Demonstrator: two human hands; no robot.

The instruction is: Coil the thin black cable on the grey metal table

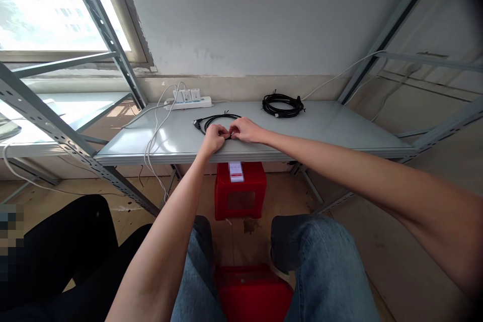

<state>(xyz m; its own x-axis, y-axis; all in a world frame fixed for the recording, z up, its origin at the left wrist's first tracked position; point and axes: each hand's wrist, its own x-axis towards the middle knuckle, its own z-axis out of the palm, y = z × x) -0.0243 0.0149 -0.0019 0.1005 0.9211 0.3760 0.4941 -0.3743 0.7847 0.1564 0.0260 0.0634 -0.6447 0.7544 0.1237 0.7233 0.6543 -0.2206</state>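
A coiled black cable (216, 120) lies on the grey metal shelf (332, 131) in front of me. My left hand (216, 138) and my right hand (244, 130) meet at the coil's near right edge, fingers pinched together on the cable. What the fingertips hold besides the cable is too small to make out. A second coiled black cable (283, 104) lies further back to the right, untouched.
A white power strip (187, 102) with plugged-in white adapters sits at the back left, white leads trailing over the shelf edge. A red stool (240, 188) stands under the shelf. Slanted metal braces frame both sides. Another person's dark-clothed legs (68, 256) are at my left.
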